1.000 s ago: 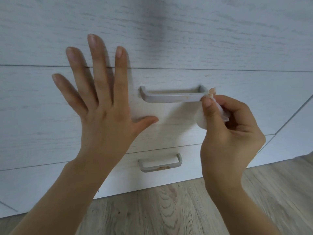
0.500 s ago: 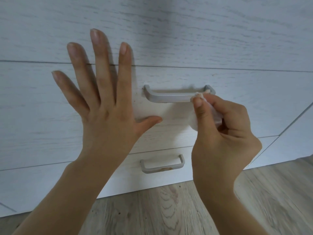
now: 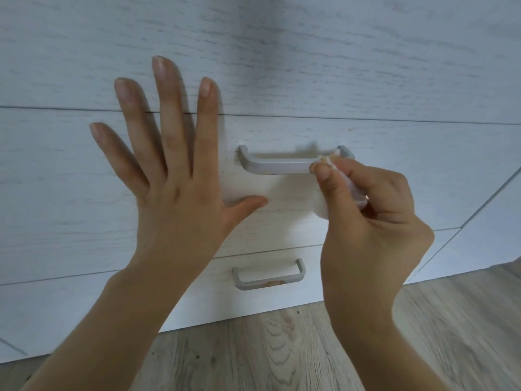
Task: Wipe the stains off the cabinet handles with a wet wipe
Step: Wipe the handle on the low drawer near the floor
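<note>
The left hand [image 3: 172, 193] lies flat, fingers spread, against a white cabinet drawer front [image 3: 70, 193]. To its right, a grey upper handle [image 3: 277, 167]. At that handle's right end, the right hand [image 3: 372, 230] pinches a wet wipe [image 3: 327, 160], apparently touching the bar. Below, a lower handle [image 3: 269, 277] shows a brownish stain [image 3: 272, 283].

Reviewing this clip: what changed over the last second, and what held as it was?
The right hand, pinching the wet wipe, slid leftward from the right end of the upper handle onto its bar, rubbing along it. The left hand stayed flat with fingers spread on the drawer front. The lower handle is untouched, its brownish stain still there. Nothing was released.
</note>
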Demonstrator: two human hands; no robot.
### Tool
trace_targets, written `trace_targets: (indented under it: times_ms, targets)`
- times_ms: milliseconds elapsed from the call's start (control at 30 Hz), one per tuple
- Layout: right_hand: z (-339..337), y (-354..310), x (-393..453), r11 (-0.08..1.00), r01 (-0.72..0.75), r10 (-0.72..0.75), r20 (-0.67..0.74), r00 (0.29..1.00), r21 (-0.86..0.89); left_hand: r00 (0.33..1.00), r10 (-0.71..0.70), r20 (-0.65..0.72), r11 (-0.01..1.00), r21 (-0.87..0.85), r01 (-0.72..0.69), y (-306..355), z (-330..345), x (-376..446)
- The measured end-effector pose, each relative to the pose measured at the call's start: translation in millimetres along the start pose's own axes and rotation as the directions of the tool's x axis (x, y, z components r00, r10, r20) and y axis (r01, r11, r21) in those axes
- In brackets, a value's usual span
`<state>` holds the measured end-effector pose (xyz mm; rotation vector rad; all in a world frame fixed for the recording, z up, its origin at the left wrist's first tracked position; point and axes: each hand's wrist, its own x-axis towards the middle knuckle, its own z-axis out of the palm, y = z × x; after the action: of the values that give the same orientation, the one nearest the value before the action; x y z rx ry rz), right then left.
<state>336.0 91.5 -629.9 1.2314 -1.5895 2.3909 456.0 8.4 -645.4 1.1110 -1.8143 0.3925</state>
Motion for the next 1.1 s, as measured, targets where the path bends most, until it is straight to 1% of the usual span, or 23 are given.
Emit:
trace_targets:
  times_ms: [33,100,133,200,233,300,467,533,567,633,700,733,867,967,1033,1100]
  targets:
    - [-3.6,1.0,2.9,1.0,-0.024,0.025,-0.028,0.999,0.012,1.0,-0.001,0.009,1.0,-0.018,0.001,-2.0,1.4,-1.4]
    - [-9.5,5.8,10.9,0.996,-0.073,0.077,-0.101,0.992,0.048,1.0,0.025,-0.005,1.0,0.001,-0.025,-4.6,2.2,0.3]
    - [-10.2,7.4,13.4,0.993,-0.097,0.104,-0.114,0.988,0.061,0.999,0.031,-0.021,0.999,0.011,-0.03,-4.7,3.3,0.6]
    - [-9.2,8.9,13.8,0.986,-0.138,0.147,-0.099,0.984,0.089,0.999,0.028,-0.022,1.0,-0.011,-0.028,-3.9,2.9,-0.3]
    - [-8.8,9.3,12.5,0.986,-0.141,0.149,-0.086,0.985,0.089,0.999,0.038,-0.018,0.999,0.012,-0.038,-3.7,1.9,0.3]
    - [-7.8,7.7,10.5,0.994,-0.103,0.105,-0.049,0.993,0.048,0.999,0.04,-0.009,0.998,0.051,-0.039,-3.7,2.0,0.1]
    - [-3.1,4.8,5.2,1.0,0.025,-0.025,0.001,1.0,0.004,1.0,0.011,0.005,1.0,0.025,-0.012,-4.3,0.5,1.3]
    - [-0.1,2.8,2.2,0.996,0.089,-0.087,0.045,0.995,-0.033,1.0,0.025,0.002,0.999,0.028,-0.025,-5.1,0.3,0.6]
    - [-0.1,2.2,2.3,0.994,0.105,-0.104,0.046,0.994,-0.037,1.0,0.028,0.002,0.999,0.025,-0.028,-5.1,0.5,0.6]
    - [-0.3,1.5,4.0,0.995,0.088,-0.088,0.006,0.996,-0.038,1.0,0.022,0.001,1.0,0.009,-0.022,-4.0,0.8,0.1]
    - [0.7,1.1,3.1,0.999,0.036,-0.036,-0.025,0.999,-0.017,1.0,0.014,0.0,1.0,0.004,-0.014,-3.8,1.0,-0.1]
    - [1.4,0.9,2.2,1.0,0.027,-0.028,-0.024,0.999,-0.012,1.0,0.018,-0.007,1.0,0.02,-0.018,-4.6,1.4,0.4]
    - [5.7,-2.9,0.3,0.992,0.093,-0.091,0.031,0.995,-0.085,0.999,0.037,-0.022,0.998,0.055,-0.035,-4.6,1.0,1.1]
    - [7.1,-3.7,0.7,0.992,0.083,-0.081,0.02,0.996,-0.091,0.999,0.028,-0.015,0.998,0.048,-0.028,-4.6,0.0,1.4]
    - [7.1,-5.9,0.6,0.991,0.091,-0.087,0.044,0.995,-0.097,0.999,0.035,-0.019,0.998,0.055,-0.033,-4.4,-0.7,0.9]
    - [6.8,-7.1,-0.1,0.997,0.048,-0.047,0.029,0.998,-0.052,0.998,0.045,-0.034,0.995,0.095,-0.042,-3.6,-1.1,1.0]
